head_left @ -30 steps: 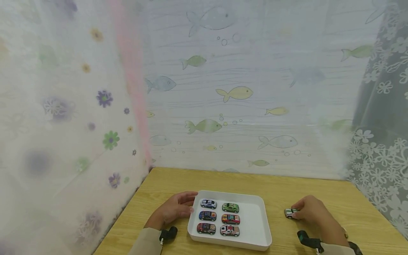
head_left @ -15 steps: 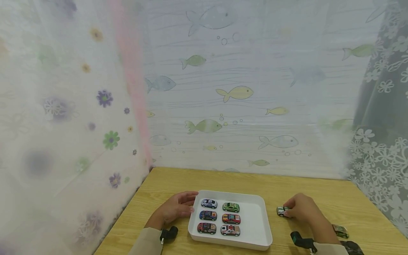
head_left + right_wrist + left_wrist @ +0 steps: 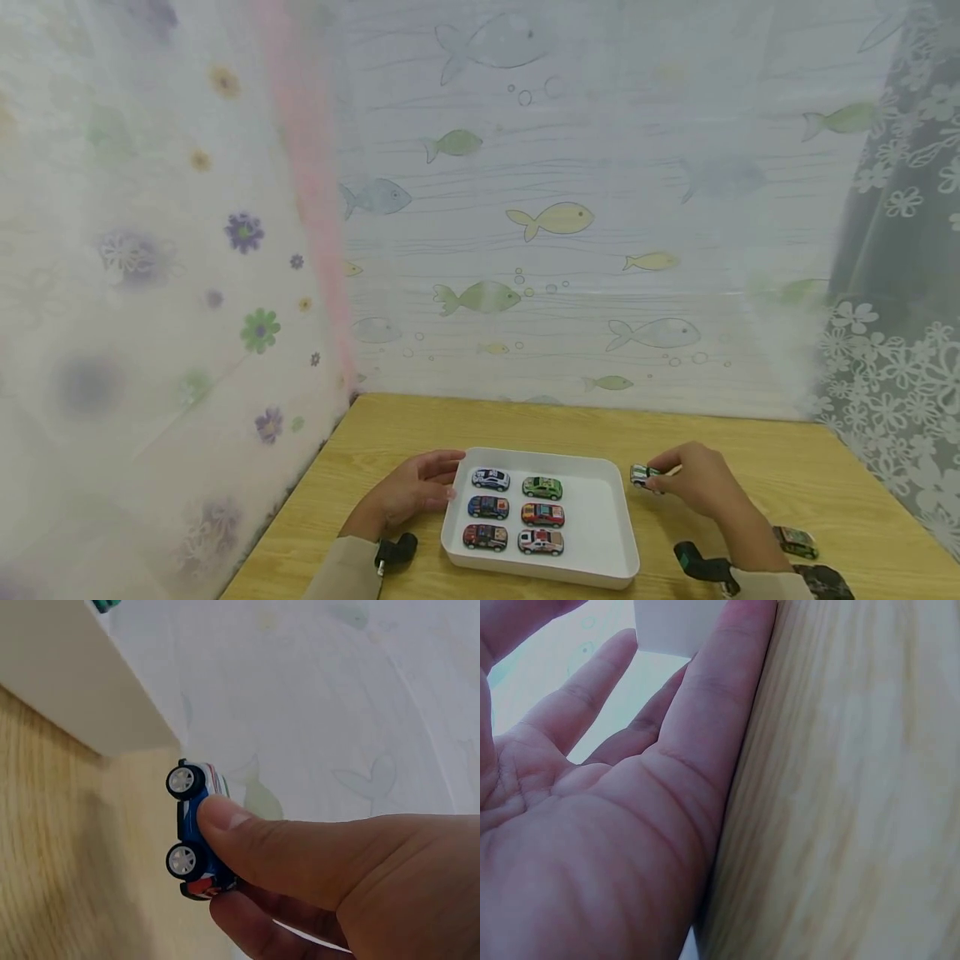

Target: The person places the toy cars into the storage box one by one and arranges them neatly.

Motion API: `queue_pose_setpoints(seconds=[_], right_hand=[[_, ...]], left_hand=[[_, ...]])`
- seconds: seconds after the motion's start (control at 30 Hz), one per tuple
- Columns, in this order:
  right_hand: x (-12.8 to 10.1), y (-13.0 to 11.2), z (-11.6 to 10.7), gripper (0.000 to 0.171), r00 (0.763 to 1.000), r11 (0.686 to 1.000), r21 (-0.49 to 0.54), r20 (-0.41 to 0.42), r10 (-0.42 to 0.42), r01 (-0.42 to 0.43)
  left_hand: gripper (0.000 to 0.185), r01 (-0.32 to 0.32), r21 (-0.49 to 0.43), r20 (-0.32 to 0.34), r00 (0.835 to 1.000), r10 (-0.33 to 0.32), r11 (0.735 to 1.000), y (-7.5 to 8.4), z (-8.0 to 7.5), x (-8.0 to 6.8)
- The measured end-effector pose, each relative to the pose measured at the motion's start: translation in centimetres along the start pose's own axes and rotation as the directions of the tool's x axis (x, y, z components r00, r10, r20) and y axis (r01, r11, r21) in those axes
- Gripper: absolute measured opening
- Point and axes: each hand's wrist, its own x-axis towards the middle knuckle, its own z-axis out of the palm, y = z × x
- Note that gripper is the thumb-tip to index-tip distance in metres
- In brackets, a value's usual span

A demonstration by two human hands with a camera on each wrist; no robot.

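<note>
A white and green toy car [image 3: 641, 477] is pinched between the thumb and fingers of my right hand [image 3: 693, 482], just off the right rim of the white tray [image 3: 597, 518]. In the right wrist view its blue side and two wheels [image 3: 182, 859] show, raised off the table beside the tray wall. My left hand [image 3: 414, 490] rests on its edge on the table, its loosely extended fingers touching the tray's left wall. Inside the tray stand two columns of toy cars, among them a green one [image 3: 542, 487] and a white-red one [image 3: 541, 542].
Another green toy car [image 3: 797, 542] lies on the wooden table [image 3: 585, 422] beside my right forearm. A dark camouflage-patterned thing [image 3: 825, 582] is partly cut off at the bottom edge. Printed curtains [image 3: 480, 250] hang behind and at both sides.
My right hand has carried the white and green car leftward and slightly up, close to the tray. The green car by my forearm has come into view. My left hand stays put.
</note>
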Motion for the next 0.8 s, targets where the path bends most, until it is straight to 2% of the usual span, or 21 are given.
queue_pose_setpoints(seconds=[0.27, 0.47, 0.8], right_hand=[[0.0, -1.2, 0.8, 0.019, 0.998, 0.995, 0.069, 0.006, -0.067, 0.067], [0.7, -3.1, 1.5, 0.019, 0.992, 0.989, 0.078, -0.007, -0.127, 0.127], [2.0, -5.0, 2.9, 0.015, 0.995, 0.992, 0.077, 0.006, -0.096, 0.095]], left_hand=[[0.069, 0.010, 0.010, 0.016, 1.000, -0.010, 1.000, 0.1, 0.0, -0.1], [0.068, -0.002, 0.014, 0.021, 1.000, 0.002, 1.000, 0.1, -0.2, -0.1], [0.065, 0.001, -0.018, 0.038, 0.999, -0.001, 1.000, -0.1, -0.1, 0.0]])
